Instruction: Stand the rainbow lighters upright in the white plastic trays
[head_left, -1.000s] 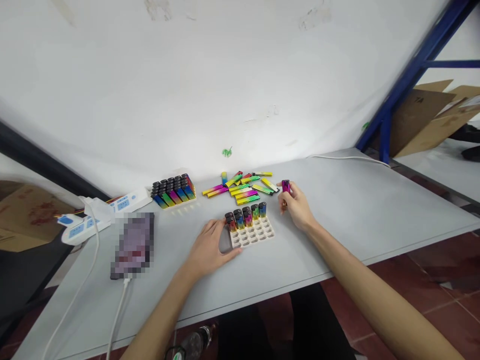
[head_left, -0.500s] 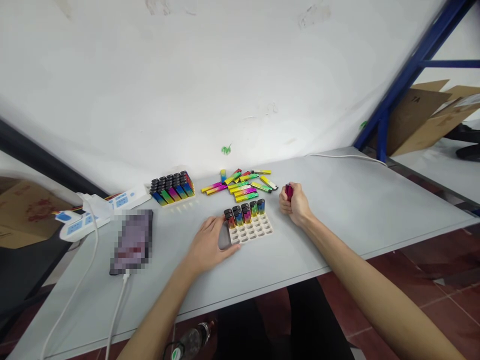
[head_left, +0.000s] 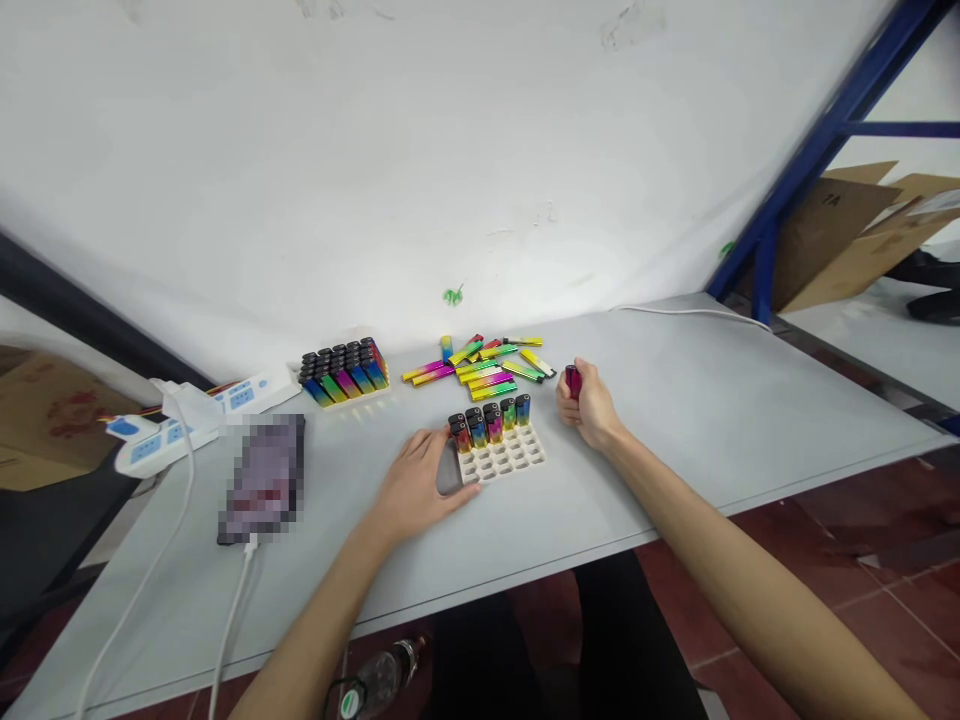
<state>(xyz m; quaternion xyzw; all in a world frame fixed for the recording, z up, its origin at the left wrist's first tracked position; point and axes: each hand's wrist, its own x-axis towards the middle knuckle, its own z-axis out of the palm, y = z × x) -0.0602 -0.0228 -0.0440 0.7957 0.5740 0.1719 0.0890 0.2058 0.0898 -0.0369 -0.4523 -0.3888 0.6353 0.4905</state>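
Observation:
My right hand [head_left: 589, 405] is closed in a fist around a dark pink lighter [head_left: 573, 380], whose upper part shows above the fingers. It hovers or rests right of the tray; which of the two I cannot tell. My left hand [head_left: 416, 480] lies with thumb and fingers spread at the left side of a cream tray with slots [head_left: 517, 458], fingers and thumb against its edge. Several lighters [head_left: 478, 430] with black tops stand upright in the tray's back rows, while the front slots show bare. Behind them, a loose pile of colourful lighters [head_left: 491, 380] lies on the table.
A second tray full of upright lighters [head_left: 345, 372] stands at the back left. A white power strip [head_left: 225, 410] and a blurred-out phone [head_left: 264, 480] with a white cable [head_left: 232, 620] lie left on the grey table [head_left: 720, 400]. The wall [head_left: 480, 170] rises behind.
My right hand, with the lighter in it, has shifted very slightly left and up. My left hand and the tray stay in place.

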